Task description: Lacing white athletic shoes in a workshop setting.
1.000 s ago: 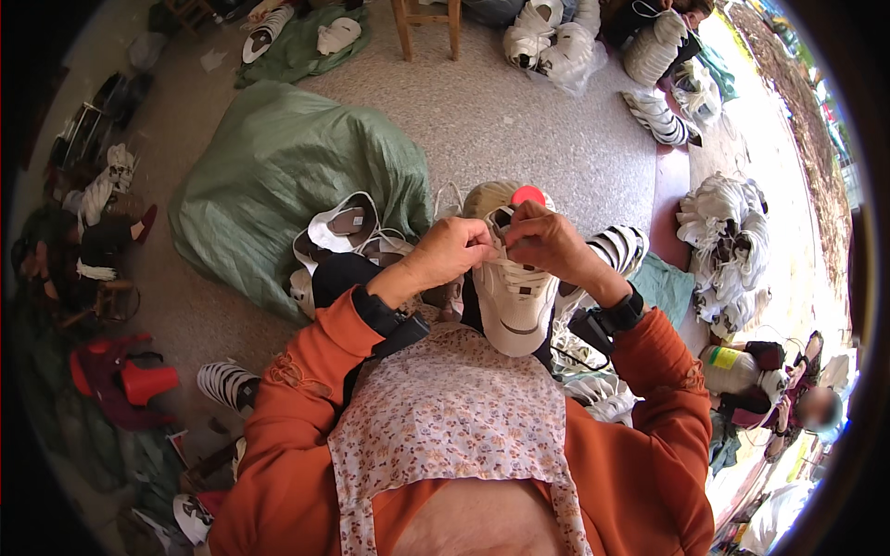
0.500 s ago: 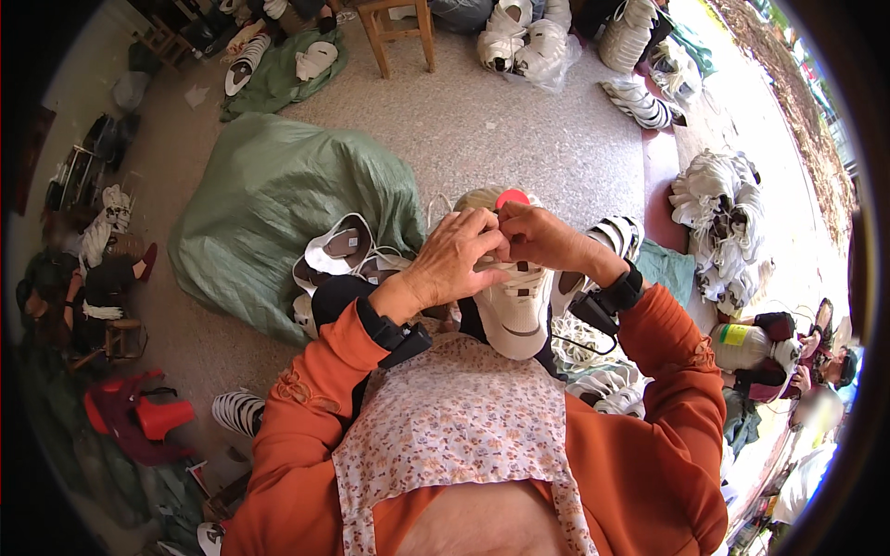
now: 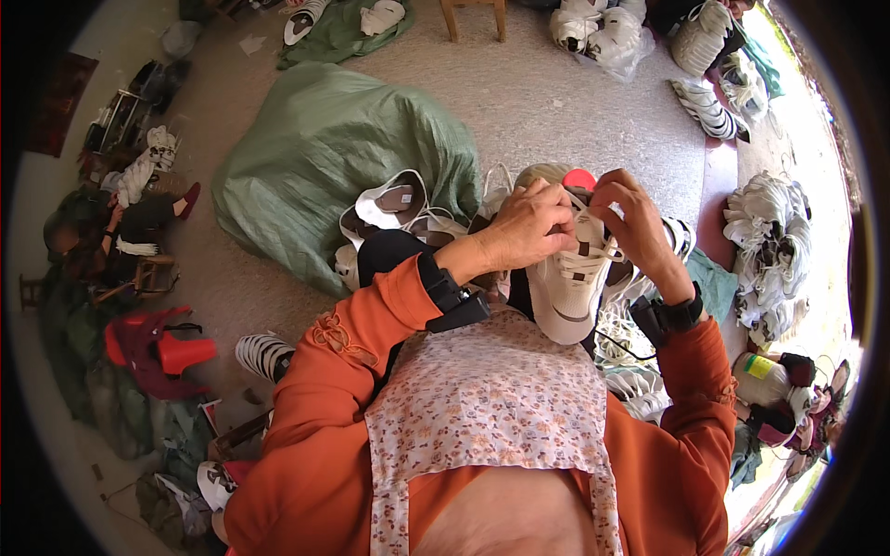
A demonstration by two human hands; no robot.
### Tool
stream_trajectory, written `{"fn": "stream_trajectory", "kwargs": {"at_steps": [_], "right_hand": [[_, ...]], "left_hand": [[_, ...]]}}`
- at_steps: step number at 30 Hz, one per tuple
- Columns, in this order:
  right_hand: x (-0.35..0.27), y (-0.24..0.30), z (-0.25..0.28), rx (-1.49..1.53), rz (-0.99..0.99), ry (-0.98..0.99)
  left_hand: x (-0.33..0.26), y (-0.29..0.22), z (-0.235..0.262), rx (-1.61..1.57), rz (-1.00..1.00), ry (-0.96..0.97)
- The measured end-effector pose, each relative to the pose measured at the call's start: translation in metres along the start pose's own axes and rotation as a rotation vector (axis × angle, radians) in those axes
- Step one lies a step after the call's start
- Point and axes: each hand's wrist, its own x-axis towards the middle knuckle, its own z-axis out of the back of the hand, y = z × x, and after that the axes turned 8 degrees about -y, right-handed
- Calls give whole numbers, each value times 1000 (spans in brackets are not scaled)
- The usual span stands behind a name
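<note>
Speckled floor (image 3: 565, 111) all round us, daylight strong along the right side. White shoe (image 3: 564, 298) at the centre, just beyond the lap, toe pointing toward the wearer, between the two hands. Pale laces (image 3: 584, 266) cross its front, with brown patches beneath them.

Left hand (image 3: 527, 224) lies over the shoe's left upper edge, fingers bent inward at the lacing; thumb side hidden from us, so we cannot tell whether its grip is closed on a lace. Right hand (image 3: 640, 225) arches over the opposite side near the shoe's opening, thumb and forefinger curled; we cannot make out whether that grip pinches anything. We note a red disc (image 3: 580, 179) just past the heel end, between the hands.

Close in: black wrist straps, orange sleeves (image 3: 324, 408), flowered apron (image 3: 491, 394). To the left we log a large green sack (image 3: 343, 157), an open white-and-brown shoe (image 3: 394, 201) against its near edge. To the right, a heap of white footwear (image 3: 769, 241). Farther out on the left, a red chair (image 3: 183, 353) and a seated person in dark trousers (image 3: 148, 222); wooden stool (image 3: 475, 17) at the top edge.
</note>
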Motion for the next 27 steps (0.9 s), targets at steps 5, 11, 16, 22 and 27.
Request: {"fn": "stream_trajectory", "kwargs": {"at_steps": [5, 11, 16, 22, 27], "right_hand": [[-6, -38, 28, -276, -120, -283], [-25, -102, 84, -509, -314, -579], [-27, -123, 84, -554, -485, -662], [-33, -76, 54, 83, -697, -278], [-35, -12, 31, 223, -233, -10]], "left_hand": [[-2, -3, 8, -99, -18, 60], [-23, -5, 28, -189, 63, 80], [-21, -6, 22, -160, 110, 33], [-26, -31, 27, -126, 128, 10], [-10, -22, 30, -52, 17, 31]]}}
